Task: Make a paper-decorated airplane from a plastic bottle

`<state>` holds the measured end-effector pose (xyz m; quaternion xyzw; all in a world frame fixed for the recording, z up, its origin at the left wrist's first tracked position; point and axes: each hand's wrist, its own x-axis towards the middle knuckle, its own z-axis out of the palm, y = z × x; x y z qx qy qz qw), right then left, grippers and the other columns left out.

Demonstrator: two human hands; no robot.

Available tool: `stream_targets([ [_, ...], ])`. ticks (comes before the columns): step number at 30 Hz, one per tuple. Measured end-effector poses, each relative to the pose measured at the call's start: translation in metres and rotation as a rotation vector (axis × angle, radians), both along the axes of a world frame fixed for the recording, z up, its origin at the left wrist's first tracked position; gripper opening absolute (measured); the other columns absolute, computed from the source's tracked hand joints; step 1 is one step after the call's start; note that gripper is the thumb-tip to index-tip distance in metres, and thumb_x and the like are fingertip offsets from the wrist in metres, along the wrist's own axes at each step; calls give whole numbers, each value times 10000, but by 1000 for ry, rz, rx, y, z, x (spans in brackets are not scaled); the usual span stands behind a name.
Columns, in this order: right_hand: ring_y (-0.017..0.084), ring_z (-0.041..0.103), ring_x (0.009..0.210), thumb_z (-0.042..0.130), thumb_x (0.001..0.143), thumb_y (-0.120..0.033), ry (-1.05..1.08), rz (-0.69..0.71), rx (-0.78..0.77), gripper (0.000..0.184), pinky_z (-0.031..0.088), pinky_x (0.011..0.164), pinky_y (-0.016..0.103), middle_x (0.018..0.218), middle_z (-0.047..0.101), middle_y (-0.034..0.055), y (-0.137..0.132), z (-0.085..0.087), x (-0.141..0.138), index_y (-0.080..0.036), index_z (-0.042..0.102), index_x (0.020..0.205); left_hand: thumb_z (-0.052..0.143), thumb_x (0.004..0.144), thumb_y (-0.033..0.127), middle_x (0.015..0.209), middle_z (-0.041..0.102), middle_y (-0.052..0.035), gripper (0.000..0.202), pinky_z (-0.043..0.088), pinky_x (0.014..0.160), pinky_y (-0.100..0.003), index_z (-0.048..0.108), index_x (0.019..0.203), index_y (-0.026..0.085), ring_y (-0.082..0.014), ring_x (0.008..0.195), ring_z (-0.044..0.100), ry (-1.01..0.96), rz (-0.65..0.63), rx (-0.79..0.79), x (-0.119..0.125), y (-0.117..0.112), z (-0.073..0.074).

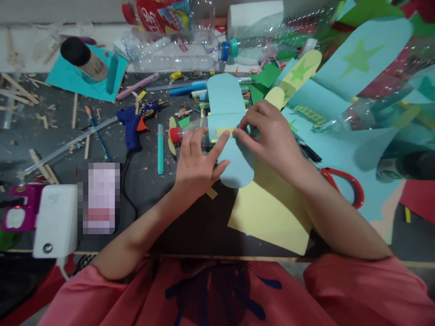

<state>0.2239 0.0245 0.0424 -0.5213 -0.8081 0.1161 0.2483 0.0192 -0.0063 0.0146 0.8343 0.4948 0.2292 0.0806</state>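
Observation:
A clear plastic bottle with a red cap (176, 134) lies on its side on the dark table, built up as a small plane. A light blue paper wing (227, 97) crosses over it, and a yellow propeller piece sits at the cap. My left hand (197, 160) rests on the bottle, its index finger stretched out onto a yellow paper strip (224, 131) on the wing. My right hand (268, 136) pinches the same strip from the right side. A yellow and green tail piece (299, 72) rises behind my right hand.
A blue glue gun (132, 124) and a teal marker (160, 149) lie left of the bottle. Red-handled scissors (343, 183) and a yellow paper sheet (272, 213) lie to the right. Empty bottles, coloured paper and wood sticks crowd the back; a white box (56, 219) sits front left.

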Motion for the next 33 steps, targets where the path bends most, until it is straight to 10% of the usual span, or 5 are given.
stream_targets([
  [20,283,622,1002,404,946,-166,-132,17,77,234,513,845,461,1044,658,115,-16,21,1,-236,619,1006,274,911,736,1430,531,-129,691,279,1172,-577,521,1417,335,-362,1378,437,22,7,33,-1,3,-10],
  [33,318,554,1299,445,874,-58,-208,52,160,502,497,1029,566,1379,606,114,-33,-10,5,-287,554,1307,259,938,698,1423,534,-189,743,294,1163,-554,459,1478,229,-374,1364,463,50,-5,116,-1,-1,-9],
])
